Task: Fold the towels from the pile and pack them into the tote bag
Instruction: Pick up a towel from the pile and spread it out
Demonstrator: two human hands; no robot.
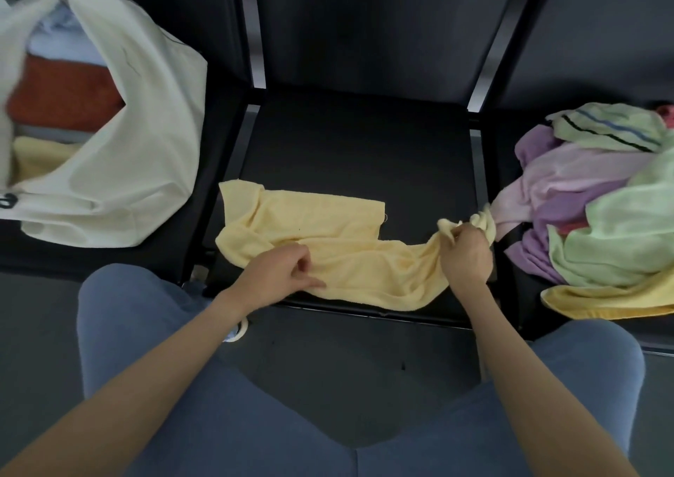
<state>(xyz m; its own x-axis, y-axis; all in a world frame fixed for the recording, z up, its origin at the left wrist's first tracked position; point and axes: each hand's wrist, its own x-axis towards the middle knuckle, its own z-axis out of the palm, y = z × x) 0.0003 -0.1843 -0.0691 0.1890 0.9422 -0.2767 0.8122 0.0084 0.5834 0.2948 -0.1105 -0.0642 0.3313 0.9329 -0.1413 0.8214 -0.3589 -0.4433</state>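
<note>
A pale yellow towel (328,236) lies crumpled across the front of the middle black seat (357,148). My right hand (465,254) pinches its bunched right end, lifted slightly off the seat. My left hand (281,270) rests on the towel's near left part, index finger and thumb stretched out along the cloth, the other fingers curled. A white tote bag (146,130) stands open on the left seat, with orange, yellow and pale blue folded towels inside. The pile of towels (598,203), purple, pink, green and yellow, sits on the right seat.
The seats form a row of dark chairs with metal bars (488,60) between the backrests. My knees in blue trousers (138,330) are close to the front edge of the seat. Dark floor lies below.
</note>
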